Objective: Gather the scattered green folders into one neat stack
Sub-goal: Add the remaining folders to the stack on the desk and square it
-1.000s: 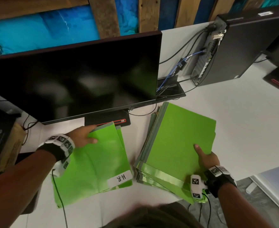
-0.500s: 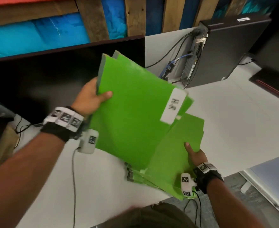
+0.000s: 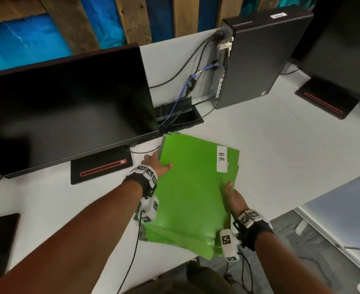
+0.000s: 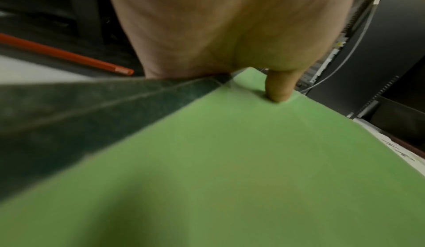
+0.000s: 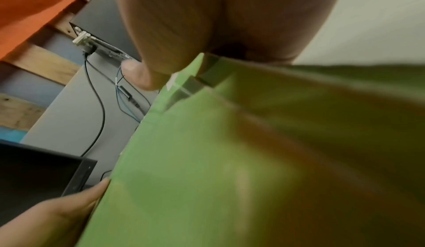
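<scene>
A pile of green folders (image 3: 187, 194) lies on the white desk (image 3: 280, 149) in front of me, its lower sheets fanned out at the near edge. The top folder carries a white "H.R" label (image 3: 222, 159) near its far right corner. My left hand (image 3: 160, 164) grips the top folder's left edge, thumb (image 4: 278, 91) pressed on the green folder face (image 4: 230, 160). My right hand (image 3: 231, 194) holds the pile's right edge with the thumb (image 5: 138, 77) on the green sheet (image 5: 207, 160). The fingers of both hands are hidden beneath the folders.
A dark monitor (image 3: 68, 107) on a black base (image 3: 102, 166) stands just left of the pile. Behind it are cables (image 3: 185, 88) and a black computer tower (image 3: 259, 60). Another monitor base (image 3: 325, 102) sits far right. The desk's near edge is by my right wrist.
My left hand lifted the labelled folders from the left of the desk, swung them rightward through the air and set them on the right pile. The right hand stayed on that pile's edge.
</scene>
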`<state>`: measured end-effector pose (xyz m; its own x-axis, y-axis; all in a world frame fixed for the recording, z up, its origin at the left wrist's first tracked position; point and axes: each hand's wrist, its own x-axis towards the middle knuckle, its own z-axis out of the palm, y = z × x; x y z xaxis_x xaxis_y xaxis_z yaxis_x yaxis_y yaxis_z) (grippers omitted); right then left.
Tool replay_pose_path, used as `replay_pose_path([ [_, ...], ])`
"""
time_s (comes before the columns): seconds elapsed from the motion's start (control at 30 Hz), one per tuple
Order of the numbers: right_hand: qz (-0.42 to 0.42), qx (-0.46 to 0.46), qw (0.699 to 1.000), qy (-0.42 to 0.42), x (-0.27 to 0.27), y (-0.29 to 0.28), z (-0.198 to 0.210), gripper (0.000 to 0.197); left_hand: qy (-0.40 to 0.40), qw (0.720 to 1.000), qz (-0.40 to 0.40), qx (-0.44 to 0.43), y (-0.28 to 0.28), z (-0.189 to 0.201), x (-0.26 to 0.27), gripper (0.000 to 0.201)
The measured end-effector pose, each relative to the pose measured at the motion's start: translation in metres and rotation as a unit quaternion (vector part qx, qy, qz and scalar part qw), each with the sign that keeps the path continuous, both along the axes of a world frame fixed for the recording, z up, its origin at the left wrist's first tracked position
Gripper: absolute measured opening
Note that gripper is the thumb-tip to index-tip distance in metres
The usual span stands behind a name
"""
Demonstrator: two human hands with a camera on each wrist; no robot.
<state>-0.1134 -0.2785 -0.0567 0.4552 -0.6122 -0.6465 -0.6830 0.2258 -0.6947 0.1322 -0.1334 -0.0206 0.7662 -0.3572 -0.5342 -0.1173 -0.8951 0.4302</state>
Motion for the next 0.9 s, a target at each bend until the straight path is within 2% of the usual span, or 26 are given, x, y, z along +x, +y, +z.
replay_pose_path([
  [0.03, 0.015, -0.013, 1.000, -0.007, -0.001, -0.002, -0.005, 0.117, 0.035, 0.999, 0.013, 0.001, 0.001, -0.004, -0.004, 0.087],
  [0.07, 0.022, -0.030, 0.999, -0.008, -0.002, -0.002, -0.011, 0.114, 0.069, 0.997, 0.033, -0.014, 0.001, -0.008, -0.009, 0.090],
  [0.13, 0.006, -0.040, 0.999, -0.028, -0.003, -0.001, -0.020, 0.095, 0.109, 0.992, 0.052, -0.047, 0.000, -0.011, -0.016, 0.098],
  [0.23, -0.060, -0.024, 0.993, -0.100, -0.008, 0.008, -0.019, 0.066, 0.136, 0.984, 0.094, -0.064, 0.000, -0.004, -0.019, 0.114],
  [0.3, -0.081, -0.028, 0.987, -0.138, -0.017, 0.012, -0.011, 0.056, 0.174, 0.974, 0.116, -0.085, 0.003, 0.006, -0.018, 0.116],
  [0.37, -0.086, -0.031, 0.983, -0.161, -0.027, 0.010, -0.003, 0.060, 0.259, 0.953, 0.083, -0.136, 0.007, 0.017, -0.020, 0.100],
  [0.43, -0.088, -0.046, 0.978, -0.183, -0.034, 0.006, 0.010, 0.081, 0.306, 0.925, 0.066, -0.214, 0.013, 0.028, -0.025, 0.092],
  [0.5, -0.086, -0.065, 0.973, -0.203, -0.033, -0.002, 0.027, 0.098, 0.257, 0.918, 0.046, -0.298, 0.020, 0.034, -0.029, 0.096],
  [0.53, -0.078, -0.078, 0.970, -0.218, -0.029, -0.006, 0.038, 0.098, 0.229, 0.917, 0.031, -0.325, 0.025, 0.039, -0.031, 0.103],
  [0.57, -0.060, -0.094, 0.965, -0.236, -0.024, -0.009, 0.051, 0.094, 0.209, 0.915, 0.021, -0.345, 0.031, 0.044, -0.031, 0.107],
  [0.67, -0.006, -0.135, 0.947, -0.290, 0.000, -0.010, 0.084, 0.073, 0.166, 0.887, 0.028, -0.430, 0.059, 0.067, -0.028, 0.093],
  [0.77, 0.042, -0.170, 0.926, -0.333, 0.031, 0.005, 0.102, 0.061, 0.087, 0.871, 0.043, -0.481, 0.101, 0.082, -0.018, 0.103],
  [0.9, 0.107, -0.157, 0.915, -0.355, 0.072, 0.033, 0.103, 0.062, -0.003, 0.875, 0.060, -0.481, 0.158, 0.091, -0.014, 0.067],
])
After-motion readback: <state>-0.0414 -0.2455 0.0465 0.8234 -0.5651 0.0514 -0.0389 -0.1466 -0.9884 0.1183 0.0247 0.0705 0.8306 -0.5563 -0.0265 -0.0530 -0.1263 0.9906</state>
